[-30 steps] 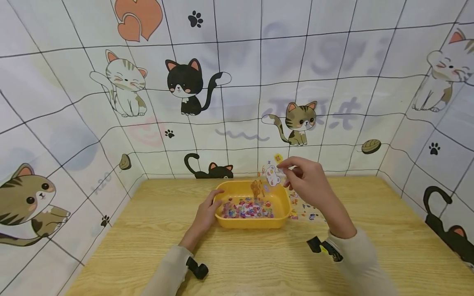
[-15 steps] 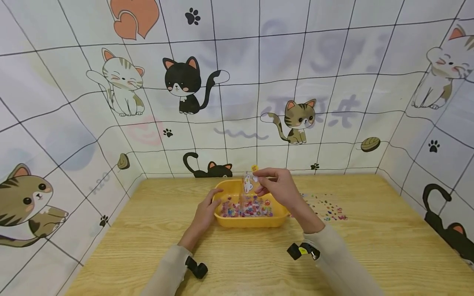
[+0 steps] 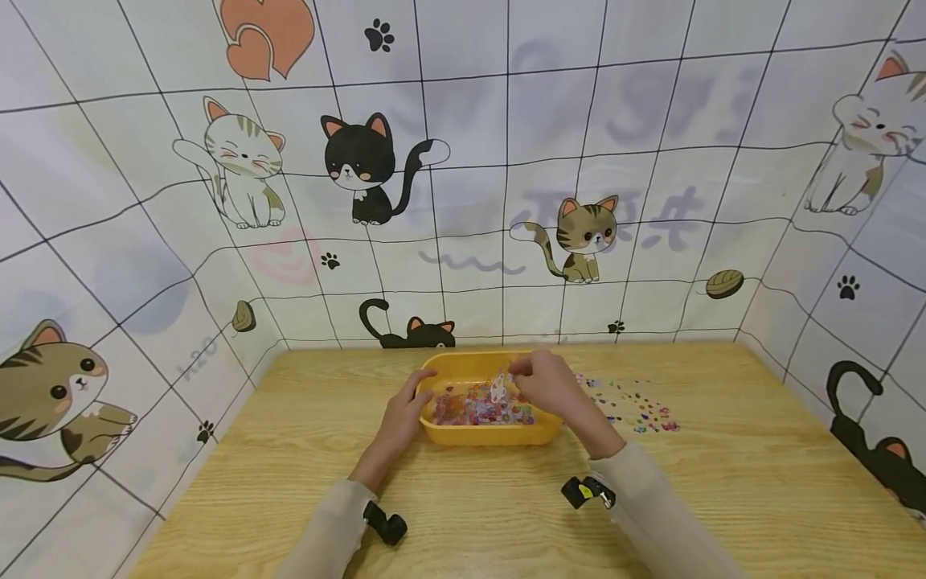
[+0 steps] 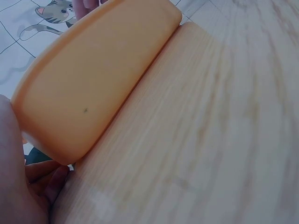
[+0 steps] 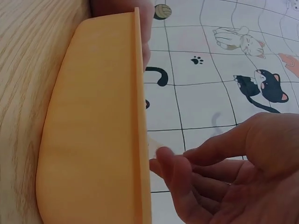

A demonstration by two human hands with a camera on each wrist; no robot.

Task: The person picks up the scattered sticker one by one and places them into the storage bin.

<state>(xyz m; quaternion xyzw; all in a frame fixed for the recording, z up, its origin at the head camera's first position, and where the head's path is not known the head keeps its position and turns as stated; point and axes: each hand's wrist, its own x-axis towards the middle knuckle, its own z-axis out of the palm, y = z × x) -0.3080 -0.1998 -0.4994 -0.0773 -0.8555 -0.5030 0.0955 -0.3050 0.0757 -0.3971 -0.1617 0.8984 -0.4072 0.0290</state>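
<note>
A yellow plastic basin (image 3: 492, 436) stands on the wooden table, its floor covered with colourful stickers. My left hand (image 3: 401, 414) grips the basin's left end, with fingers over the rim; in the left wrist view its fingers (image 4: 46, 179) curl round the near corner. Over the basin's right half, my right hand (image 3: 546, 390) pinches a clear sticker sheet (image 3: 497, 388) with a white animal figure on it, which hangs down into the basin. From the right wrist, the basin's front wall (image 5: 93, 121) hides most of the sheet; a pale corner shows by the fingertips (image 5: 164, 154).
Small colourful stickers (image 3: 651, 414) lie scattered on the table right of the basin. Behind the table (image 3: 470, 498) rises a white gridded cloth (image 3: 470, 201) printed with cats, and it also closes off both sides. Each sleeve carries a black wrist camera (image 3: 383, 524).
My right hand has moved left and then lowered, bringing the sticker sheet down into the basin. The scattered stickers on the right have come into view. My left hand has stayed on the basin.
</note>
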